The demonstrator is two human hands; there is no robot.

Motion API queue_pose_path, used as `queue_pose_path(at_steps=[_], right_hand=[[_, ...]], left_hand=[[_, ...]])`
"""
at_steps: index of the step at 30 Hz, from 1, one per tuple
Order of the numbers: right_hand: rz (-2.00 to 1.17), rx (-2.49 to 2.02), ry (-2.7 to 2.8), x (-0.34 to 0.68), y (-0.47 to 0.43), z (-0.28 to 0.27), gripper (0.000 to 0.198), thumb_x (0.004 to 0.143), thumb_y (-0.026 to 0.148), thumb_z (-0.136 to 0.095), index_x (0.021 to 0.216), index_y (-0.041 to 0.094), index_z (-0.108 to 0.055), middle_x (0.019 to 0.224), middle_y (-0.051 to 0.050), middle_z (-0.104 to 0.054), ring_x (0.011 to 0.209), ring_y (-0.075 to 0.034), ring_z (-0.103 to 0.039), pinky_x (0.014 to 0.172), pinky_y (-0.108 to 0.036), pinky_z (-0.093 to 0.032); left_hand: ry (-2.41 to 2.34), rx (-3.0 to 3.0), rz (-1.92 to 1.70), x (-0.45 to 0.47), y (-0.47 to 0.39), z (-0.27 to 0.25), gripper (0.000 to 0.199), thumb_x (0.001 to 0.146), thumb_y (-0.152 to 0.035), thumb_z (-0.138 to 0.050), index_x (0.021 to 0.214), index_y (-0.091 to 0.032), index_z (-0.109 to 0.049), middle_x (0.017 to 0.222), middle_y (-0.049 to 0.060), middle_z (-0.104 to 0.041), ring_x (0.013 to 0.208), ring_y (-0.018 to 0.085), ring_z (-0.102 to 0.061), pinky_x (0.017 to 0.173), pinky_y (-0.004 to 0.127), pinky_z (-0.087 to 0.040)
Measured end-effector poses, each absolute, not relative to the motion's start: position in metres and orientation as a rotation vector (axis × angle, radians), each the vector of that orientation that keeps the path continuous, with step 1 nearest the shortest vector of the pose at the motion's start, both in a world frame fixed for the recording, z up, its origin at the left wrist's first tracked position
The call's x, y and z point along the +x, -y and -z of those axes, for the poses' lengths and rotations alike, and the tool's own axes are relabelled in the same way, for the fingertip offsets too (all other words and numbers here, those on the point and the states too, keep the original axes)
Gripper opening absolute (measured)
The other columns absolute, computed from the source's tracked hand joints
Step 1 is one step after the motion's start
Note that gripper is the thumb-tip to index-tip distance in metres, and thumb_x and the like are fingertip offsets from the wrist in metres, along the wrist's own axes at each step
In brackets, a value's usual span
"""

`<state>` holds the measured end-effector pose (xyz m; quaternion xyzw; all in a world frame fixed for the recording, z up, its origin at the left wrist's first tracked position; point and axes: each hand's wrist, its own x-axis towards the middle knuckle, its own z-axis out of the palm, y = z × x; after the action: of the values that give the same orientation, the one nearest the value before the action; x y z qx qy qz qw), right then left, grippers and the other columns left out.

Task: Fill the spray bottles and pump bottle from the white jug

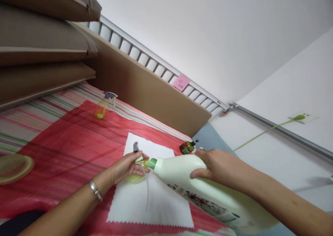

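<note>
From the head view, here's the right hand clamped on a big pale green plastic jug, thumb laid across the near side, the other fingers going over the far side and out of sight. The jug sits under that palm and reaches out leftward to the left hand, its green spout right at the mouth of a small clear bottle with yellow-green liquid in it. And the left hand is busy: fingers curled around the small bottle's neck, a grey-tipped spray head caught in the same grip, its thin clear tube dangling over a white zigzag-edged sheet.

Now, what's tough to see! Left fingers cover much of the small bottle, so whether the spout touches its rim, I can't tell. The right forearm hides part of the jug's base end, and the label print is too blurred to read.

Look at the angle: the jug lies tipped over, its long axis slanting from lower right to upper left, spout aimed left, label side facing the camera. Beyond the jug's shoulder stands a brown pump bottle.
</note>
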<state>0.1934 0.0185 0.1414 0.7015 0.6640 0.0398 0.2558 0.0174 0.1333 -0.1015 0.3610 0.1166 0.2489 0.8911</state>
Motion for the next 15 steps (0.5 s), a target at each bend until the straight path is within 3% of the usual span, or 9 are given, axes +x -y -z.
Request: queue_pose_path(at_steps=[15], right_hand=[[-0.092, 1.903, -1.798, 0.1924, -0.0191, -0.1428, 0.05, 0.075, 0.067, -0.043, 0.091, 0.022, -0.057, 0.081, -0.009, -0.065, 0.069, -0.027, -0.061, 0.053, -0.029, -0.036]], left_hand=[[-0.245, 0.737, -0.519, 0.0174, -0.1328, 0.1004, 0.036, 0.082, -0.048, -0.048, 0.097, -0.015, -0.056, 0.11, 0.013, -0.06, 0.084, 0.023, -0.067, 0.07, 0.029, -0.05]])
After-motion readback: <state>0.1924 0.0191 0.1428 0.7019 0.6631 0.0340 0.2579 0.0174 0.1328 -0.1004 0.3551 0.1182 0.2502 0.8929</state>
